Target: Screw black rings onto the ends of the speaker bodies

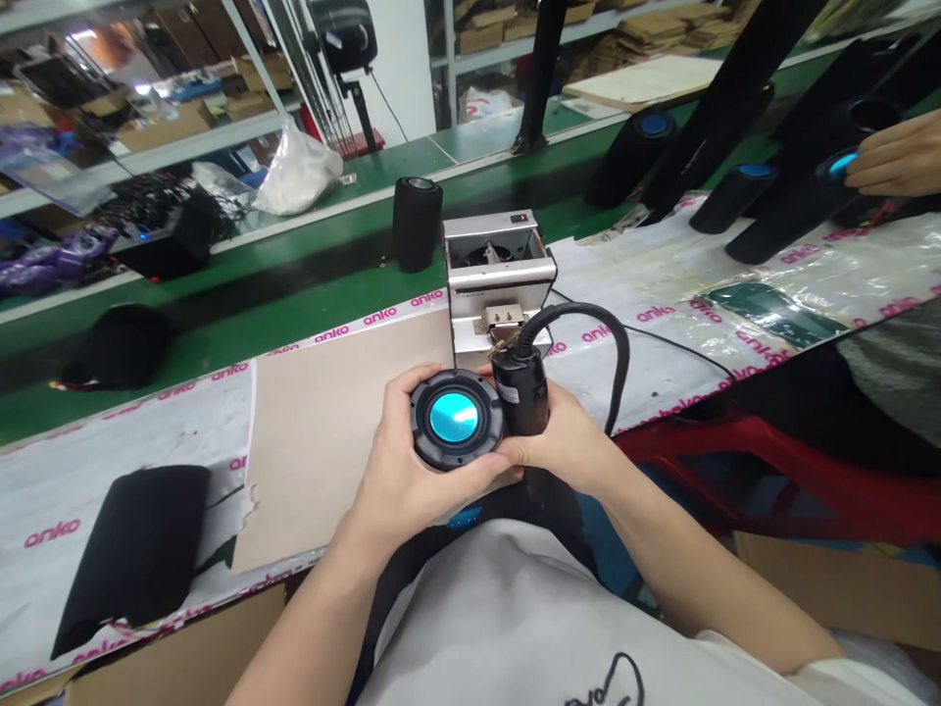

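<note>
A black fabric sleeve (133, 549) lies on the counter (59, 461) at lower left, beside a cardboard sheet (330, 461). At center, the left hand (419, 461) grips a round speaker driver (454, 417), fingers (433, 387) curled around its rim, blue face toward the camera. The right hand (559, 441) closes around a black cylinder (520, 392), long axis near upright, just right of the driver. Its black cable (621, 363) arcs right. A silver machine (500, 270) stands just beyond. At upper right, a co-worker's hand (893, 162) touches a black speaker tube (794, 206).

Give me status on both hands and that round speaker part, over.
Left hand gripping round speaker driver, blue centre up. Right hand on black corded cylinder beside it. Silver bench machine just beyond.
</note>
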Demonstrator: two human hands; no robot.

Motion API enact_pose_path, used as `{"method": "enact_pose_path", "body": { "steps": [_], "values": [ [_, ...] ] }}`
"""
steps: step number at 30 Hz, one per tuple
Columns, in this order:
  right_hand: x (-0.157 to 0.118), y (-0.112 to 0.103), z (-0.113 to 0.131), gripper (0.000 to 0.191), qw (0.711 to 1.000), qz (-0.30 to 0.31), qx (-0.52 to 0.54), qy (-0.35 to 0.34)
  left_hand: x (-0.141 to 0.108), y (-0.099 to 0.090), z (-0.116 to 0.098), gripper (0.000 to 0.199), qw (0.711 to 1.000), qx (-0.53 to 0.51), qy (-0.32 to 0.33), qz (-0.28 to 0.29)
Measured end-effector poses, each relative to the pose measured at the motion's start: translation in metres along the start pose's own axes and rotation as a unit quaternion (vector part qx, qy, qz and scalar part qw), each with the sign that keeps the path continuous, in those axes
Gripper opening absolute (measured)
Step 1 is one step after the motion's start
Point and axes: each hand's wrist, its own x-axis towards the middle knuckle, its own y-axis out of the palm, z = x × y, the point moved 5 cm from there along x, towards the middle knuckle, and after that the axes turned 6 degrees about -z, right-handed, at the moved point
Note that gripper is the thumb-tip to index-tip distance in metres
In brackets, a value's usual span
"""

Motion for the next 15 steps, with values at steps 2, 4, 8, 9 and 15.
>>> {"method": "enact_pose_path", "body": {
  "steps": [2, 4, 8, 9, 15],
  "values": [
    [0.000, 0.001, 0.002, 0.087, 1.000, -0.001, 0.000, 0.001, 0.001, -0.003, 0.003, 0.085, 1.000, -0.007, -0.005, 0.018],
    [0.001, 0.001, 0.005, 0.085, 1.000, -0.002, 0.006, -0.024, 0.002, -0.006, 0.005, 0.086, 0.999, -0.012, -0.007, 0.034],
    [0.002, 0.001, 0.005, 0.082, 0.998, -0.003, 0.007, -0.068, 0.003, -0.006, 0.011, 0.087, 0.997, -0.038, -0.005, 0.066],
    [0.003, 0.001, 0.004, 0.082, 0.998, -0.004, 0.001, -0.070, 0.004, -0.004, 0.012, 0.087, 0.997, -0.048, -0.003, 0.068],
    [0.000, -0.005, 0.018, 0.071, 1.000, -0.008, -0.003, -0.008, 0.004, 0.001, 0.017, 0.083, 0.995, -0.069, 0.065, 0.006]
  ]
}}
